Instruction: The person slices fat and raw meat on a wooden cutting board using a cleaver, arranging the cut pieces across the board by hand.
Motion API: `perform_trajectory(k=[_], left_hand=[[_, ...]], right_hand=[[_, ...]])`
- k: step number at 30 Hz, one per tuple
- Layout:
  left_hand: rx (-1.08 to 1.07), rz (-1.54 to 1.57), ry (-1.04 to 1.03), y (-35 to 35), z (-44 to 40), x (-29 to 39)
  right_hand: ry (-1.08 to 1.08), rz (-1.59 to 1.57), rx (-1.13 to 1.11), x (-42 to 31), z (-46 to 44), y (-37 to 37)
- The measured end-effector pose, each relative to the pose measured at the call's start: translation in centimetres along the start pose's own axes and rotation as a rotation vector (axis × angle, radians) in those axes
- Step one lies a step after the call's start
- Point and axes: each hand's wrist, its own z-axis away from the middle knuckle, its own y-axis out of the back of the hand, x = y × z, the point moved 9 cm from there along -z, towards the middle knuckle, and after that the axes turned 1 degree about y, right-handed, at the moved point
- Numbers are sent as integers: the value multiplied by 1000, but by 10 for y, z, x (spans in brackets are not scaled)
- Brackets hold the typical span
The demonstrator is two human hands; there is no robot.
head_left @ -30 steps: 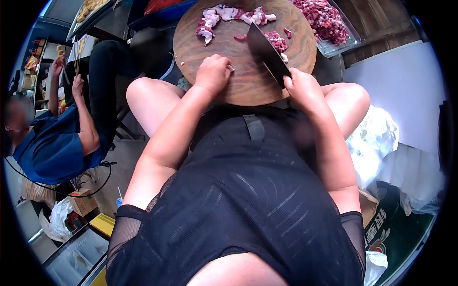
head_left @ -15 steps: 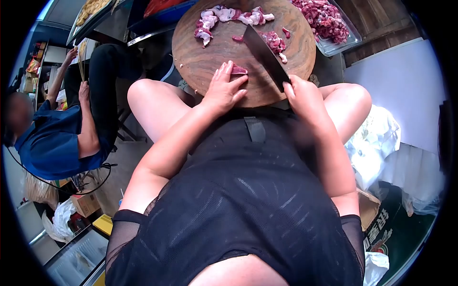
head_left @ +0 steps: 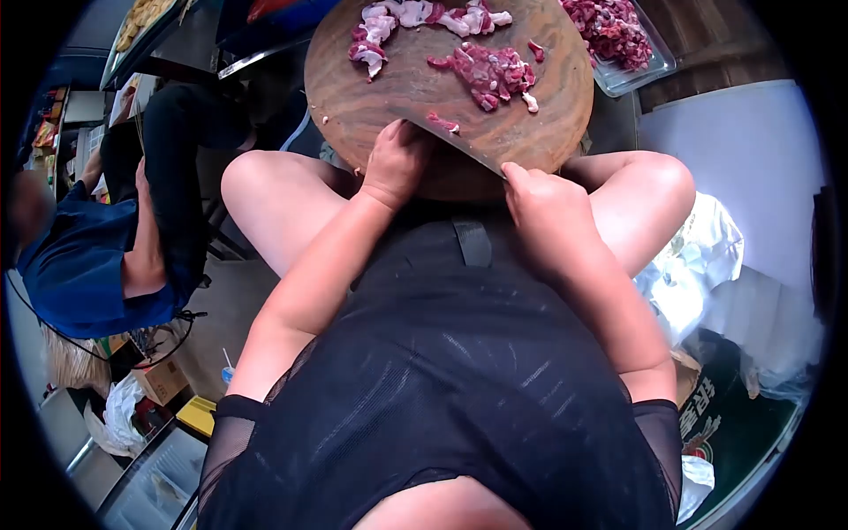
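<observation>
My right hand [head_left: 549, 205] is wrapped round the handle of a cleaver [head_left: 459, 152]. Its dark blade slants up and left across the near part of a round wooden chopping block [head_left: 362, 106]. Beside the blade's far end, my left hand [head_left: 397, 163] has its fingers curled down; their tips and whatever they hold are hidden. A small strip of red meat [head_left: 443, 123] lies just beyond the blade. Farther back are a heap of cut meat [head_left: 488, 75] and a curved row of pale, fatty pieces [head_left: 411, 13].
A clear tray of chopped meat [head_left: 618, 40] stands behind the block at the right. At the left sits another person [head_left: 97, 256] in a blue shirt, holding thin sticks. White plastic bags [head_left: 698, 256] lie at the right, near a dark green box [head_left: 742, 424].
The cleaver has swung left and flatter, its far end now by my left hand. That hand's spread fingers have curled. More cut meat shows in the heap. The other person's hands have lowered.
</observation>
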Motion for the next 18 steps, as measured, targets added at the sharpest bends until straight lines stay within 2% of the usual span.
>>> perform_trajectory(k=[2,6,11,14,16,18], left_hand=[[59,-108,-54,8,0,12],[44,-126,-54,5,2,8],[42,-173,-105,7,0,14],[35,-214,-63,8,1,16],[27,-207,-72,4,5,14],[20,-210,-87,4,4,12]], right_hand=[[36,19,-6,2,-3,7],[154,41,-18,7,-17,14],[143,11,-209,11,-30,1],[152,44,-176,-14,-53,-1],[189,-26,-63,-27,-76,-15],[192,-34,-84,-31,-91,-20]])
